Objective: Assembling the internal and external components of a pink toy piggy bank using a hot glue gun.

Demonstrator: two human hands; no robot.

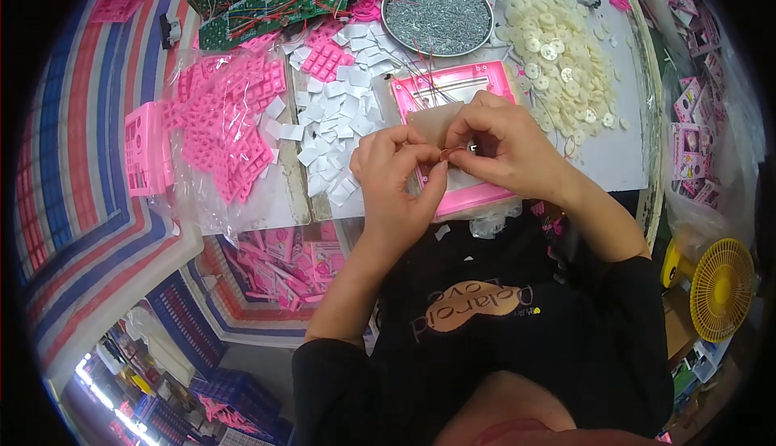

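Note:
Over a pink plastic casing [489, 79], my left hand [396, 171] and my right hand [505, 143] meet with their fingertips pinched together. Between them runs a thin reddish wire [454, 152], partly hidden by the fingers. A small shiny metal piece [472, 147] shows beside the right fingers; whether they touch it I cannot tell. Several thin dark wires [430, 84] rise from the casing's far part. A brownish flat piece [435, 121] lies in the casing, partly covered by my hands.
Beyond the casing stands a round tin of small metal screws [437, 14]. White cards [335, 123] and pink keypads [222, 123] lie left, near green circuit boards [259, 10]. Cream-coloured round discs [566, 66] are heaped right. A yellow fan [722, 290] is lower right.

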